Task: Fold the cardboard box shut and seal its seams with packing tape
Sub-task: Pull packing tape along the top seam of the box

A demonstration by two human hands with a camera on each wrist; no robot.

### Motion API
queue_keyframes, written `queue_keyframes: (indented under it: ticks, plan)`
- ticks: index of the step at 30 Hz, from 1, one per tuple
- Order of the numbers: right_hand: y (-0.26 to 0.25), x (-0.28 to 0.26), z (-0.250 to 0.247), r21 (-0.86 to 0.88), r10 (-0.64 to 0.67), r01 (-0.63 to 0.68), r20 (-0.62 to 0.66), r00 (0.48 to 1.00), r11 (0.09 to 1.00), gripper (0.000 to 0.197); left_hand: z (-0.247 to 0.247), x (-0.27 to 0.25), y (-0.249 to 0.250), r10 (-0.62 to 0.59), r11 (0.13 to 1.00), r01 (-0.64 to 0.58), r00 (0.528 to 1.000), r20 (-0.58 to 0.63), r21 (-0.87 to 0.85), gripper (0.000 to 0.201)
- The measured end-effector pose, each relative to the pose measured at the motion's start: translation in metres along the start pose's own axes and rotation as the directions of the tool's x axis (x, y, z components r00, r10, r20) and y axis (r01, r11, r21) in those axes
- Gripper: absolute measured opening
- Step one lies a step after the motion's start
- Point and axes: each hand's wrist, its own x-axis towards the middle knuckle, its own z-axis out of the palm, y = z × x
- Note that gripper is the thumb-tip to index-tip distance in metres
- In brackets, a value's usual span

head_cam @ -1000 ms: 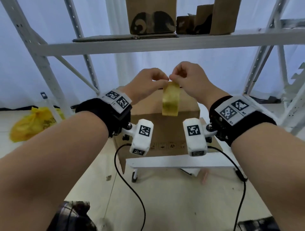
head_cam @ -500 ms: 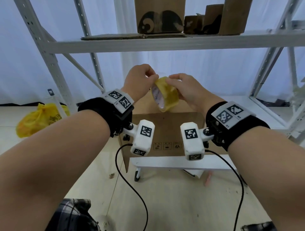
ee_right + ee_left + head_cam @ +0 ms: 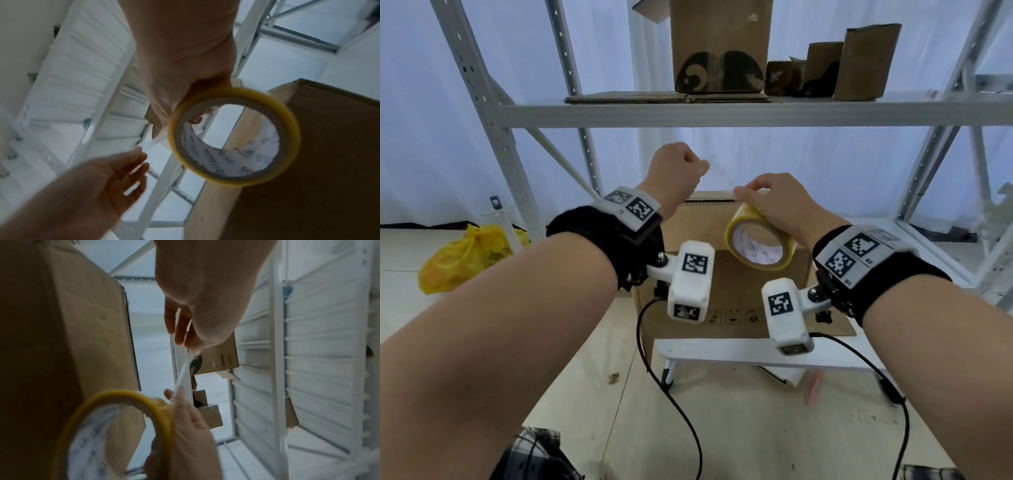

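Head view: your right grip (image 3: pixel 774 202) clamps the tape roll (image 3: pixel 760 245) at its five o'clock, while your left grip (image 3: pixel 676 171) pinches the tape end (image 3: pixel 717 178).

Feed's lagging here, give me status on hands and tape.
Left hand pinches tape end; right hand holds tape roll. Strip taut above cardboard box, not yet stuck. Nothing in the way.

Legible markings: the cardboard box (image 3: pixel 726 294) carries a row of small printed handling pictograms low on its near face, with no wording readable. The packing tape roll (image 3: pixel 759 244) has blue print on its white inner core, too blurred to read in every view. The wrist bands and wrist cameras bear black-and-white square code markers; tiny characters beside them cannot be made out.
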Motion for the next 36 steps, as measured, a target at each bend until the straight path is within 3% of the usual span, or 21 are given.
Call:
queue_keyframes:
  ticks: [3, 5, 9, 12, 17, 20, 23, 27, 31, 36]
  plan:
    - [-0.003, -0.001, -0.009, 0.027, -0.03, 0.029, 0.021, 0.999, 0.999, 0.029, 0.0, -0.009, -0.008, 0.074, 0.997, -0.074, 0.997, -0.016, -0.026, 0.02]
    - [-0.005, 0.001, -0.014, -0.016, -0.053, 0.053, -0.016, 0.998, 0.998, 0.025, -0.002, -0.009, -0.014, 0.054, 0.996, -0.055, 0.998, -0.021, -0.073, 0.023]
    - [-0.008, 0.009, -0.014, -0.228, -0.128, 0.096, -0.127, 0.984, 0.969, 0.017, -0.006, -0.007, -0.027, -0.013, 0.995, 0.013, 1.0, 0.006, -0.095, 0.031]
    - [-0.016, 0.014, -0.009, -0.355, -0.175, 0.11, -0.157, 0.972, 0.928, 0.019, -0.007, -0.001, -0.04, -0.039, 0.997, 0.039, 0.999, 0.011, -0.07, 0.025]
    - [-0.022, 0.033, 0.014, -0.471, -0.223, 0.139, -0.127, 0.967, 0.871, 0.022, -0.006, 0.021, -0.067, -0.039, 0.98, 0.028, 0.998, 0.051, 0.195, 0.032]
    - [-0.016, 0.046, 0.023, -0.481, -0.199, 0.113, -0.132, 0.971, 0.869, 0.024, -0.013, 0.032, -0.093, -0.124, 0.885, 0.038, 0.98, 0.157, 0.463, 0.052]
    - [-0.004, 0.063, 0.028, -0.437, -0.179, 0.086, -0.176, 0.968, 0.896, 0.026, -0.021, 0.048, -0.114, -0.204, 0.801, 0.016, 0.947, 0.248, 0.599, 0.084]
    - [0.02, 0.065, 0.042, -0.434, -0.168, 0.069, -0.195, 0.966, 0.899, 0.03, -0.015, 0.061, -0.127, -0.24, 0.777, -0.029, 0.91, 0.338, 0.629, 0.079]
    - [0.046, 0.052, 0.057, -0.469, -0.164, 0.081, -0.138, 0.977, 0.88, 0.031, 0.0, 0.071, -0.145, -0.307, 0.773, 0.002, 0.876, 0.371, 0.635, 0.078]
    - [0.052, 0.054, 0.059, -0.412, -0.175, 0.071, -0.219, 0.96, 0.908, 0.028, 0.005, 0.072, -0.151, -0.274, 0.761, -0.022, 0.895, 0.352, 0.649, 0.071]
